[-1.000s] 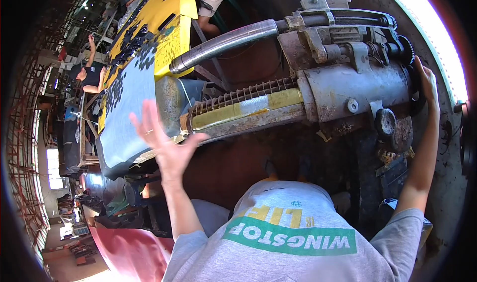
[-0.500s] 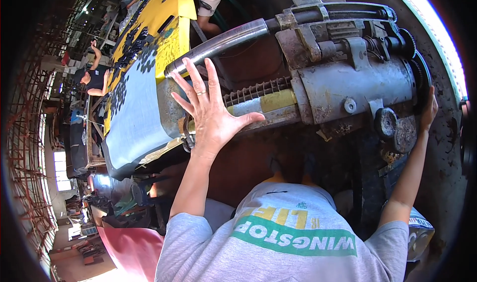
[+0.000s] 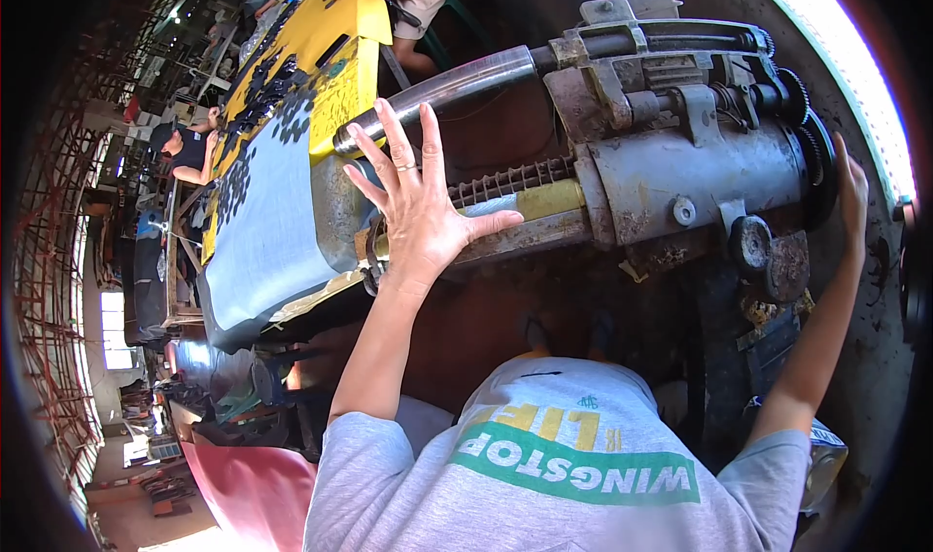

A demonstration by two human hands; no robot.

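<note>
A large grey metal machine (image 3: 700, 168) lies across the middle and right, its paint worn and rusty. From it a shiny steel roller (image 3: 437, 93) reaches left, above a long ribbed screw or spring (image 3: 510, 180) with a yellow-marked bar beside it. My left hand (image 3: 420, 202) is held up with fingers spread wide, over the left end of the bar, holding nothing. Whether it touches the metal I cannot tell. At the machine's right end my right hand (image 3: 850, 190) has its fingers stretched out along the rim of a dark wheel (image 3: 821, 154), beside the toothed gears.
Beyond the machine's left end stands a table with yellow sheet (image 3: 348, 90), grey-blue sheet (image 3: 262, 241) and many small dark cut pieces (image 3: 233, 188). Two other people work around it. A wall (image 3: 880, 290) runs close on the right. Pink material (image 3: 253, 494) hangs at lower left.
My right hand has moved up and slightly right along the wheel's rim, its fingers now reaching higher. My left hand stays spread, shifted slightly right. A person at the far table has lowered a raised arm.
</note>
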